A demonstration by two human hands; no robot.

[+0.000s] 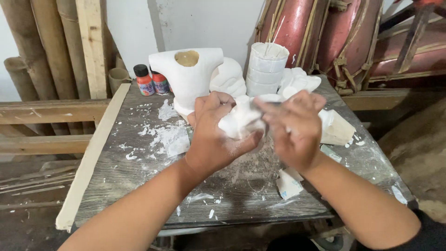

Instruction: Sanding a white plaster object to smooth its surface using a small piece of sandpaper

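Over the middle of a grey wooden table point(121, 172), both my hands hold a small white plaster piece point(240, 120). My left hand point(214, 135) wraps it from the left and below, thumb under it. From the right, my right hand point(295, 128) presses against it, the fingers blurred and laid over its top edge. Much of the piece is hidden by my fingers. White dust coats both hands.
A white plaster torso cast point(188, 76) stands at the back, with two orange paint bottles point(151, 82) to its left. Stacked white tubs point(265, 69), more plaster pieces point(334, 128), a paper scrap point(289, 183) and white crumbs lie around. Bamboo poles point(42, 46) stand at left.
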